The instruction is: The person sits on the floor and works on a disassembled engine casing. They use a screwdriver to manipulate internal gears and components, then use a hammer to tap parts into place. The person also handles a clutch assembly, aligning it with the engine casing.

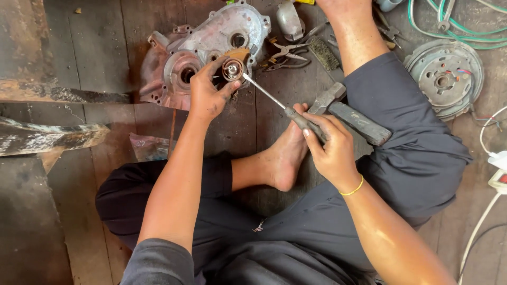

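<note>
My left hand (208, 92) grips a small round metal part with a bearing-like centre (232, 68), holding it just above a grey engine casing (211, 45). My right hand (330, 148) is closed around the dark handle of a screwdriver (274, 100). Its thin steel shaft points up-left and its tip meets the round part. I sit cross-legged on dark wooden floorboards, with a bare foot (288, 158) under the screwdriver.
A hammer (351, 116) rests on my right leg beside the right hand. Pliers (285, 53) and a wire brush (323, 54) lie behind the casing. A round grey flywheel plate (446, 76), green hose (454, 26) and white cables (488, 153) occupy the right. Rough planks (47, 137) stick in from the left.
</note>
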